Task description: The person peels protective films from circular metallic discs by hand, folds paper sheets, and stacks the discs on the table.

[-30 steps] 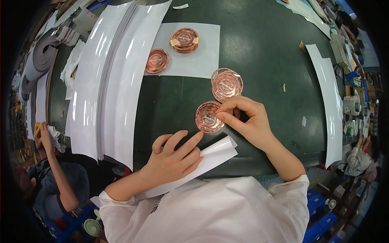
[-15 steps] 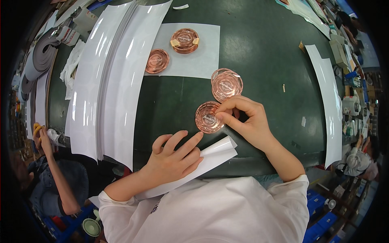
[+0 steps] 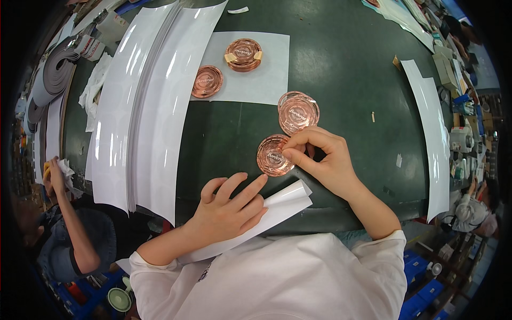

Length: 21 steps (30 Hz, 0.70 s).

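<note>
A round copper-coloured disc [image 3: 273, 155] with a pale printed centre lies on the green tabletop, several of its kind apparently stacked. My right hand [image 3: 325, 157] pinches at its upper right edge, thumb against forefinger; the fingertips hide exactly what is caught between them. Fingers spread, my left hand [image 3: 228, 207] lies open, with its forefinger tip by the disc's lower edge. Under that hand runs a rolled or folded white glossy sheet [image 3: 288, 201]. Just beyond my right hand is a second pile of copper discs [image 3: 298, 112] with a clear rim.
A white sheet [image 3: 266, 69] farther off bears a taped copper disc stack [image 3: 243, 55] and another copper stack [image 3: 207, 81]. Long glossy white sheets [image 3: 154, 106] are piled at left. More white sheets [image 3: 429, 138] lie at right. A co-worker's hand [image 3: 55, 178] holds something yellow at far left.
My hands and the discs stay practically where they were. At far left the co-worker's arm has shifted slightly, and white crumpled material there has moved up beside the hand.
</note>
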{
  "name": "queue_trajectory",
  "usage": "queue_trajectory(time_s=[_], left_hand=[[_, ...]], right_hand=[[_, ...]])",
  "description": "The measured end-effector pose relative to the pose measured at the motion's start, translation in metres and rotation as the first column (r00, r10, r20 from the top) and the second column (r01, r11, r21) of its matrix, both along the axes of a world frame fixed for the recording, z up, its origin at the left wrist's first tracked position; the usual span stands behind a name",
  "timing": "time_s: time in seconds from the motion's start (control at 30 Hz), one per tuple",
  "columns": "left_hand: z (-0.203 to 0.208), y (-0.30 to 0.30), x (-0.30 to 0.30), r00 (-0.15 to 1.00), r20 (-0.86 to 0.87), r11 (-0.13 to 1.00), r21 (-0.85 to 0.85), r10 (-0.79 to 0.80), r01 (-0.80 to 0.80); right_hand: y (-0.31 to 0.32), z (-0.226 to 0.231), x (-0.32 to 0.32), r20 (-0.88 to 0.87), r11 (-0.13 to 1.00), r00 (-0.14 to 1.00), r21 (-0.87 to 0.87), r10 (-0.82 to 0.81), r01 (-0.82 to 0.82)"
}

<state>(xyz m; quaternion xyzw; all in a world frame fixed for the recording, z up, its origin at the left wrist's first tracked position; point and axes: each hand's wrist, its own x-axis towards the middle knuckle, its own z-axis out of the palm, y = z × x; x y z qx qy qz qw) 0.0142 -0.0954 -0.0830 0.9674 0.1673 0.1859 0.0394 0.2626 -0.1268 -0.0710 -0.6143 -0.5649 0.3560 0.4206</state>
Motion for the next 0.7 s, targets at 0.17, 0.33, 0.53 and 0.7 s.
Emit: queue_trajectory(time_s=[0.17,0.33,0.53,0.7], left_hand=[[0.0,0.0,0.0,1.0,-0.002,1.0,-0.003,-0.006,0.006],[0.007,-0.003,-0.001,1.0,0.011,0.994,-0.11,-0.007,0.008],[0.02,0.001,-0.004,0.985,0.158,0.8,-0.581,-0.067,0.148],[0.043,-0.001,-0.009,0.997,-0.061,0.54,-0.838,0.045,-0.075]], right_hand=[[0.002,-0.008,-0.005,0.209,0.986,0.978,0.164,-0.007,-0.028],[0.005,-0.003,-0.01,0.443,0.89,0.883,0.451,-0.157,-0.068],[0.01,0.008,0.0,-0.069,0.962,0.979,0.187,-0.191,0.2],[0.031,0.011,0.025,0.211,0.959,0.952,0.223,-0.224,0.176]])
